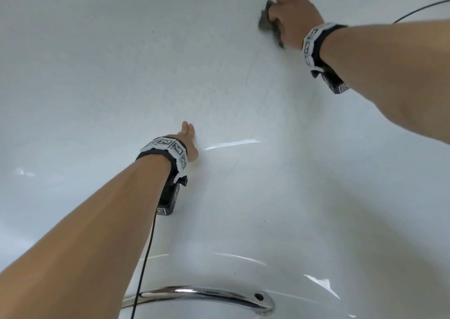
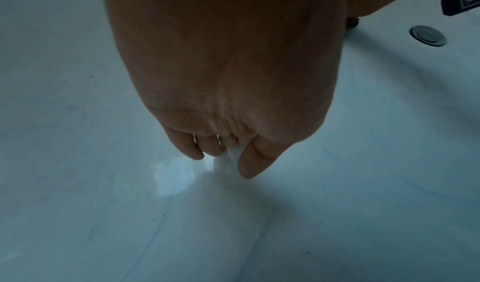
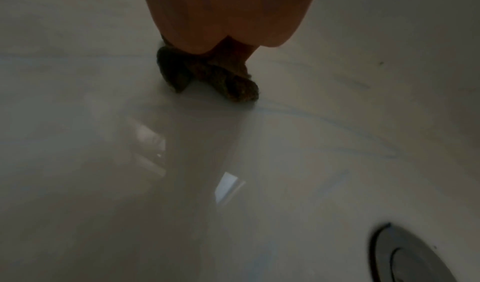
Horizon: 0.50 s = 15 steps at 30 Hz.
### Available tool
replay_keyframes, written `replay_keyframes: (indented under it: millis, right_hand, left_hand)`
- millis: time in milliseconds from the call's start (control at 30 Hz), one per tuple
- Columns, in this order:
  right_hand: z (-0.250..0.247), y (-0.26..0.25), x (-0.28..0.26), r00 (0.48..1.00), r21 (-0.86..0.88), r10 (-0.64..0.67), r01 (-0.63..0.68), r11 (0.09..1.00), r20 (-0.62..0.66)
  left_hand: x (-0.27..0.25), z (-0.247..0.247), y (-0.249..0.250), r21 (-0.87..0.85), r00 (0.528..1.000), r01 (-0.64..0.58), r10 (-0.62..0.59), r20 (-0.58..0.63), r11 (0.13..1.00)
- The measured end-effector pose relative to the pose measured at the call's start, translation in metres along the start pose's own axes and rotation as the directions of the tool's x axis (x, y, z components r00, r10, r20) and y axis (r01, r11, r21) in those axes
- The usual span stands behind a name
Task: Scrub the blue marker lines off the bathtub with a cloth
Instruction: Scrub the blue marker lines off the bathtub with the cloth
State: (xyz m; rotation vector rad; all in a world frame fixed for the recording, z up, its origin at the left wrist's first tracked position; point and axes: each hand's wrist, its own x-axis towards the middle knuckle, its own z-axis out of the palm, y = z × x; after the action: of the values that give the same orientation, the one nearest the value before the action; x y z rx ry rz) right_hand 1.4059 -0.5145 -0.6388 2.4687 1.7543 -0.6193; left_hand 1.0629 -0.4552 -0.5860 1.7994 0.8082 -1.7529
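My right hand [image 1: 289, 14] grips a bunched grey-brown cloth [image 1: 266, 19] and presses it on the white bathtub [image 1: 97, 63] floor at the far right. In the right wrist view the cloth [image 3: 221, 77] pokes out below my palm, with faint blue marker lines [image 3: 324, 120] curving just beyond it. Faint blue lines [image 1: 250, 75] also run down the tub's middle. My left hand [image 1: 188, 136] rests with straight fingers on the tub floor near the centre, holding nothing; its fingers [image 2: 189, 149] touch the surface in the left wrist view.
A chrome grab handle [image 1: 199, 294] runs along the near tub wall. A round metal drain [image 2: 428, 35] sits past my left hand, and the drain [image 3: 410, 253] shows at the lower right of the right wrist view. Small dark specks dot the tub. Cables trail from both wrists.
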Motion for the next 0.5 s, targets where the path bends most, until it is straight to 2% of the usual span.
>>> replay_keyframes:
  millis: [100, 167, 233, 300, 400, 500]
  right_hand:
    - [-0.008, 0.003, 0.009, 0.991, 0.058, 0.133, -0.131, 0.990, -0.027]
    - [-0.009, -0.009, 0.002, 0.989, 0.152, 0.132, -0.122, 0.981, -0.064]
    - [-0.004, -0.031, -0.020, 0.999, 0.184, -0.008, 0.016, 0.983, -0.044]
    - [0.008, -0.064, -0.053, 0.972, 0.212, -0.231, 0.218, 0.953, 0.038]
    - [0.028, -0.115, -0.088, 0.844, 0.246, -0.526, 0.491, 0.836, 0.106]
    - [0.053, -0.153, -0.094, 0.675, 0.216, -0.700, 0.666, 0.714, 0.233]
  left_hand:
    - [-0.004, -0.004, -0.001, -0.015, 1.000, -0.020, 0.020, 0.009, 1.000]
    - [-0.005, -0.005, -0.002, -0.021, 1.000, -0.027, 0.027, 0.009, 0.999]
    - [-0.006, -0.005, -0.002, -0.017, 1.000, -0.030, 0.031, 0.008, 0.999]
    - [-0.005, -0.004, -0.003, -0.010, 0.999, -0.032, 0.033, 0.007, 0.999]
    - [-0.002, -0.004, -0.005, -0.024, 0.999, -0.041, 0.041, 0.000, 0.999]
    - [-0.002, -0.005, -0.005, -0.022, 0.999, -0.040, 0.040, -0.006, 0.999]
